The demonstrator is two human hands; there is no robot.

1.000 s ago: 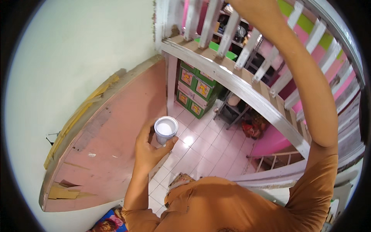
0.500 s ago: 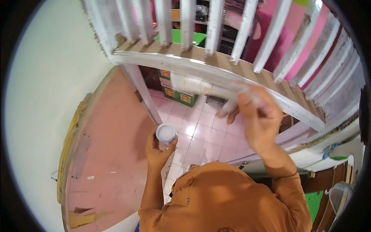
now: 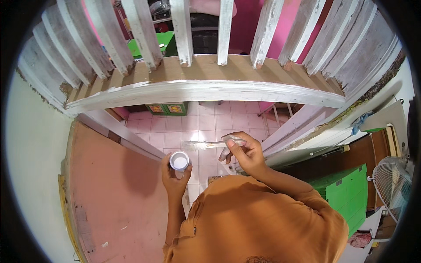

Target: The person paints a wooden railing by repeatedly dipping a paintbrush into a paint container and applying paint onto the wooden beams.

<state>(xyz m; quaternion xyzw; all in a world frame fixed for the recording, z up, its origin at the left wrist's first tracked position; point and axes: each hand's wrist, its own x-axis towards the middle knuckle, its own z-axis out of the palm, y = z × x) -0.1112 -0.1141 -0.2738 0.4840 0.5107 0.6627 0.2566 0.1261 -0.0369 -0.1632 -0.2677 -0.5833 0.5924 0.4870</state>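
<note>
My left hand [image 3: 176, 186] is wrapped round a small white tub [image 3: 179, 161] of white paint, held upright at waist height with its open top facing me. In my right hand [image 3: 249, 154] is a paintbrush [image 3: 211, 144], gripped by its handle between thumb and fingers. The brush lies nearly level, its white-coated bristles pointing left, just above and to the right of the tub without touching it. Whitish smears cover some of my right fingertips. Ahead of both hands runs a white-painted wooden beam [image 3: 201, 91], with several upright white slats [image 3: 182, 30] rising above it.
A pink door panel [image 3: 118, 197] stands at the left beside a pale wall [image 3: 37, 144]. Pink floor tiles [image 3: 164, 140] show below the beam, with a green cabinet [image 3: 169, 109] beyond. At the right are a green box [image 3: 351, 193] and a white fan [image 3: 388, 186].
My right hand has brought the brush down and left, away from the beam and close to the tub. The view has turned to the right. My left hand keeps hold of the tub.
</note>
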